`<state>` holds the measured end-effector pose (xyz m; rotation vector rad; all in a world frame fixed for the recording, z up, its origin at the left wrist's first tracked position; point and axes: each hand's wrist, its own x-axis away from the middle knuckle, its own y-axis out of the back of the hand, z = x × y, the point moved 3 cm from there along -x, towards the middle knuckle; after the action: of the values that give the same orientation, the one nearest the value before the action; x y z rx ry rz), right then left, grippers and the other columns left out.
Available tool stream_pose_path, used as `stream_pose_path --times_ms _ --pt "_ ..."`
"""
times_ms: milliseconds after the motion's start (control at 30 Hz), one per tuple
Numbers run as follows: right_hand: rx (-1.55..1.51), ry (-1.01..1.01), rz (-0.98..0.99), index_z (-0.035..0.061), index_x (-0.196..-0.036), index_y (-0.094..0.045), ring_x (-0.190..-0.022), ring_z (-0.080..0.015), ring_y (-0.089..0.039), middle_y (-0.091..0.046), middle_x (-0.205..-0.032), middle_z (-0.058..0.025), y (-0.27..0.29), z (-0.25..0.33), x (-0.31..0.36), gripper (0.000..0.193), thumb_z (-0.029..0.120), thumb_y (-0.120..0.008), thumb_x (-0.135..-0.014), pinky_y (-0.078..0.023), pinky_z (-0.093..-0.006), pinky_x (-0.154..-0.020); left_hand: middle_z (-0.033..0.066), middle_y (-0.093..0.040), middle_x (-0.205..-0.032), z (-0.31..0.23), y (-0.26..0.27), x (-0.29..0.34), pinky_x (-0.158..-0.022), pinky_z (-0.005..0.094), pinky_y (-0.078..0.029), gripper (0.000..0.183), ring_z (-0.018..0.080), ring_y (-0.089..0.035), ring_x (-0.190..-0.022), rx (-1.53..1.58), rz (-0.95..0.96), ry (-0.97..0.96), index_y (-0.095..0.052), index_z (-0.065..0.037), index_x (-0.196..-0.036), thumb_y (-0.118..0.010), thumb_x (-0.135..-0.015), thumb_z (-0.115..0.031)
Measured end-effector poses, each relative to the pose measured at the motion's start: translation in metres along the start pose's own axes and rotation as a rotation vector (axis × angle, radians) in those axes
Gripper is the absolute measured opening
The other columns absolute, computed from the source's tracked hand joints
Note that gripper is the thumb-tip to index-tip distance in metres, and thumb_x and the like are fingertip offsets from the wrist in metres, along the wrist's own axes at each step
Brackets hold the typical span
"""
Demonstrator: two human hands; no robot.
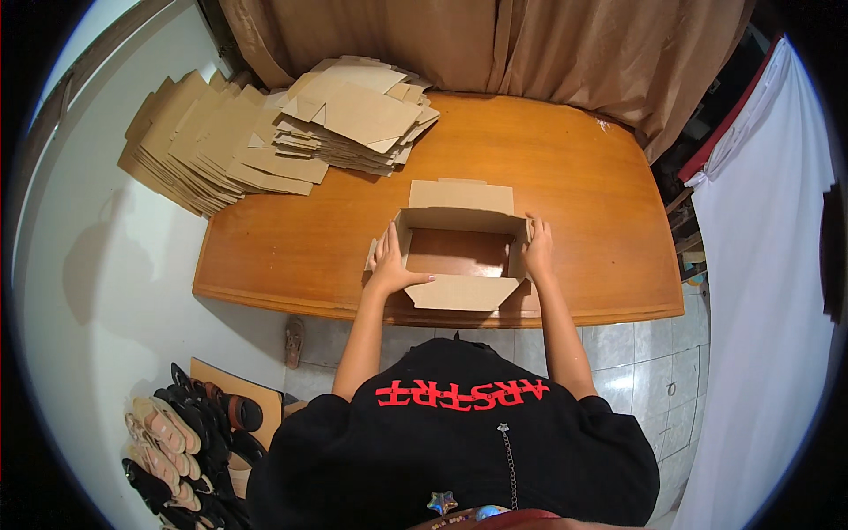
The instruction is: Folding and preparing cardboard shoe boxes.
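A brown cardboard box [464,294] stands opened out near the front edge of the wooden table. The tabletop shows through its open bottom, and flaps stick out at its front and back. My left hand [389,267] grips the left wall, fingers along the outside and the thumb stretched over the front flap. At the opposite end, my right hand [538,249] holds the right wall, its fingers bent around the upper edge; its thumb is hard to make out.
Flat, folded cardboard boxes lie in a fanned pile [190,146] and a taller stack [353,110] at the table's [583,185] back left. A brown curtain [583,44] hangs behind. Several sandals [168,433] sit at lower left; a white cloth [760,265] hangs at right.
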<state>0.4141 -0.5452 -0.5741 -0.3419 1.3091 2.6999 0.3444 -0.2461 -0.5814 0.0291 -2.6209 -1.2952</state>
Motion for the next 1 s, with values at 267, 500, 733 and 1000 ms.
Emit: stream_pose_path --times_ms 267,500,733,1000 --pt "-0.020 0.135 0.088 0.0111 -0.117 -0.055 -0.107 -0.0410 -0.047 -0.041 -0.126 -0.0213 -0.001 -0.004 0.027 0.050 -0.001 -0.060 -0.069 -0.042 -0.0435 -0.090 0.0154 -0.011 -0.148 -0.001 0.000 0.008 -0.106 0.0535 -0.008 0.132 0.0327 -0.007 -0.137 0.019 -0.092 -0.102 -0.003 -0.012 -0.143 -0.081 -0.045 -0.052" --pt "0.088 0.080 0.161 0.0138 -0.121 -0.053 -0.112 -0.0441 -0.041 -0.031 -0.134 -0.0238 -0.002 -0.009 0.037 0.052 0.011 -0.063 -0.071 -0.035 -0.0459 -0.097 0.0143 -0.007 -0.149 -0.025 -0.003 0.006 -0.105 0.0578 0.001 0.108 0.0315 -0.001 -0.138 -0.264 0.080 -0.187 -0.029 -0.009 -0.139 -0.067 -0.055 -0.066" --pt "-0.304 -0.169 -0.245 -0.0028 -0.117 -0.050 -0.115 -0.0361 -0.040 -0.037 -0.125 -0.0250 0.009 -0.040 0.049 0.044 0.026 -0.056 -0.084 -0.035 -0.0400 -0.096 0.0185 -0.005 -0.148 -0.042 -0.029 0.002 -0.104 0.0592 0.002 0.103 0.0350 -0.002 -0.137 -0.265 0.094 -0.346 -0.029 -0.012 -0.140 -0.060 -0.060 -0.069" --pt "-1.016 -0.712 -0.090 0.0067 -0.110 -0.058 -0.092 -0.0163 -0.057 -0.061 -0.107 -0.0046 0.030 -0.086 0.058 0.038 0.034 -0.038 -0.094 -0.045 -0.0313 -0.077 0.0161 -0.007 -0.149 -0.047 -0.033 0.005 -0.105 0.0593 -0.001 0.090 0.0375 -0.002 -0.137 -0.233 0.089 -0.417 -0.037 -0.022 -0.136 -0.062 -0.061 -0.065"
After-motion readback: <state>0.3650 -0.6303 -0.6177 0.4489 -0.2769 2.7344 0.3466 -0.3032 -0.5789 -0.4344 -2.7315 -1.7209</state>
